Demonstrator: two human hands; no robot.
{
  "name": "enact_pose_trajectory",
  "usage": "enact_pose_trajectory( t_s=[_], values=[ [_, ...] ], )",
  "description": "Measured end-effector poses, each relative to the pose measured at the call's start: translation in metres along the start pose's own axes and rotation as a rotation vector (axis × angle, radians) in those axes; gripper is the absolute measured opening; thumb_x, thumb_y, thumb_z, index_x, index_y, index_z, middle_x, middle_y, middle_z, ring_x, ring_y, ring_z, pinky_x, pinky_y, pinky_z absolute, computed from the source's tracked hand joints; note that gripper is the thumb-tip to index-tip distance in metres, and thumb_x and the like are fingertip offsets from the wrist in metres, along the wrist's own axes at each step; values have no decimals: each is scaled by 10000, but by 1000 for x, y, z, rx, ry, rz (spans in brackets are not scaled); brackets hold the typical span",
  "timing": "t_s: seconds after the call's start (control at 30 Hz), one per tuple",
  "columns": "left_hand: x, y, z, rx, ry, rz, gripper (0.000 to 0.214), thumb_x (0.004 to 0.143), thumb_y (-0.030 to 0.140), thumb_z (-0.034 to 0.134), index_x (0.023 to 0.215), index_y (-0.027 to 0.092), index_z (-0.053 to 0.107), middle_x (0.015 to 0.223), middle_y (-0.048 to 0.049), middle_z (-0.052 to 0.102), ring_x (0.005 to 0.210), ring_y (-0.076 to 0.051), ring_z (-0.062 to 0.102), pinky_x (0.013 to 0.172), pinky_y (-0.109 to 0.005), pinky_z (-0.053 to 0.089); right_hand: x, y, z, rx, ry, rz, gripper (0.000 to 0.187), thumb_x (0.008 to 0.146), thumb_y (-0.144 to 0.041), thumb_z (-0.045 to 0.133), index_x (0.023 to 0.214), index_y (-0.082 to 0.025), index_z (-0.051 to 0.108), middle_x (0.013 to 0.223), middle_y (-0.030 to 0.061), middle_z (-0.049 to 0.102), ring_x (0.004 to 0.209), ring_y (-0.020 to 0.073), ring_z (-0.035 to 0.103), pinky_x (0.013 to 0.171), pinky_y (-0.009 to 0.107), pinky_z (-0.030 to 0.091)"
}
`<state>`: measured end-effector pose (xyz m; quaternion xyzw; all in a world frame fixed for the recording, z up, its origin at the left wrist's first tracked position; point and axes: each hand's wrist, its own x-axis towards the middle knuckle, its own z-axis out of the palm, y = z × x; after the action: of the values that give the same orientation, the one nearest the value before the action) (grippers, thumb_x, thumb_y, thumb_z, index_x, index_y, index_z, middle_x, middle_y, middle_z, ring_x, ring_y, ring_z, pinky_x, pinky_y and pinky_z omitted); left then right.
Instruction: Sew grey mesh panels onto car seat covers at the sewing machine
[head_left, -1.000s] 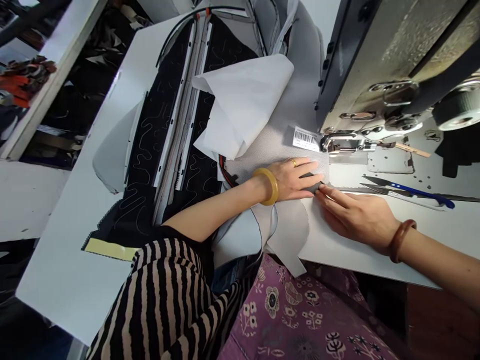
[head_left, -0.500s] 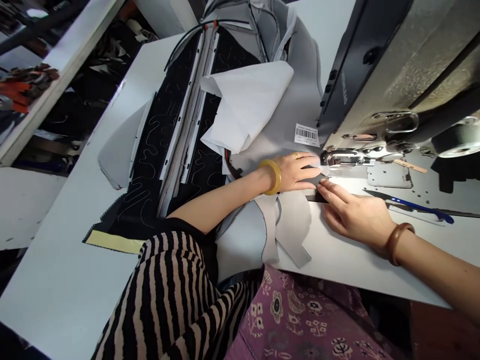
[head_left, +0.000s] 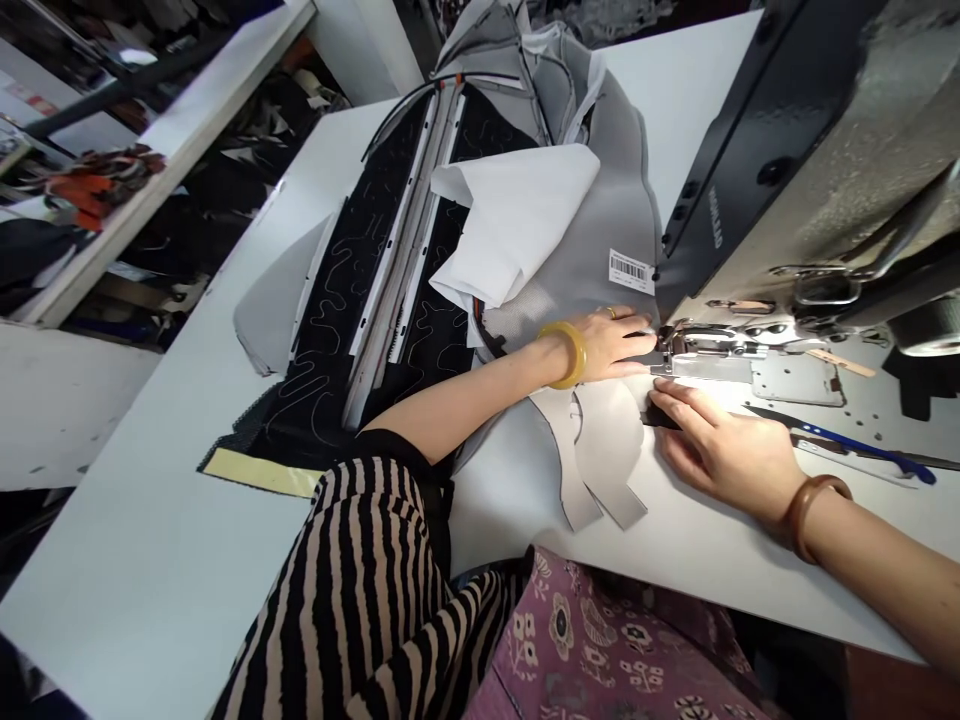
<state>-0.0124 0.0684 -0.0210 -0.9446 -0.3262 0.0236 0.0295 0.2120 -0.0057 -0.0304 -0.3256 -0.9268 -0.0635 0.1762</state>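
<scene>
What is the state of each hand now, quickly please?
Left hand: open, flat on the grey fabric beside the presser foot.
Right hand: open, pressing down on a dark strip.

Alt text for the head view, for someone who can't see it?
The left hand presses grey fabric flat beside the presser foot of a sewing machine on a white table; the right hand rests nearer, fingertips on a dark strip. To the right lie blue-handled snips; to the left, a black quilted panel.
</scene>
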Motion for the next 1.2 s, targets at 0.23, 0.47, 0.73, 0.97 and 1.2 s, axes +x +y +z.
enact_pose_trajectory(
  t_s=[0.23,0.47,0.73,0.97,1.2],
  values=[
    [3,1,-2,-26,-35,-28,395,994,423,399,1234,174,590,1288,-90,607,1243,-215,535,1092,-335,412,0,0,1,9,44,-16,355,926,-288,434,1115,-143,698,1143,87,703,485,96,570,316,231,321],
    [2,9,0,-3,71,-85,346,988,452,402,1112,241,648,1193,-32,670,1136,-183,606,897,-290,512,-5,10,13,78,71,-45,349,953,-289,401,1085,-168,700,1147,83,701,490,96,617,318,201,403],
    [-56,-33,-62,162,439,-616,336,981,266,341,1109,170,636,1166,-145,647,1150,-236,574,967,-430,450,-14,12,25,150,68,51,316,939,-262,403,1033,-208,701,1159,77,694,564,133,656,432,249,512],
    [-147,-82,-58,-192,183,-1579,714,933,430,501,1502,92,233,1477,-272,370,1369,-383,360,1042,-560,405,-7,11,17,135,67,21,300,942,-331,419,950,-208,692,1095,86,711,481,123,611,397,250,495],
    [-163,-59,-49,-306,90,-1500,414,926,391,584,1267,160,541,1267,-100,570,1097,-217,596,930,-442,530,-9,8,15,85,43,62,263,927,-322,438,957,-197,668,1103,84,708,496,160,624,389,295,473]
  ],
)
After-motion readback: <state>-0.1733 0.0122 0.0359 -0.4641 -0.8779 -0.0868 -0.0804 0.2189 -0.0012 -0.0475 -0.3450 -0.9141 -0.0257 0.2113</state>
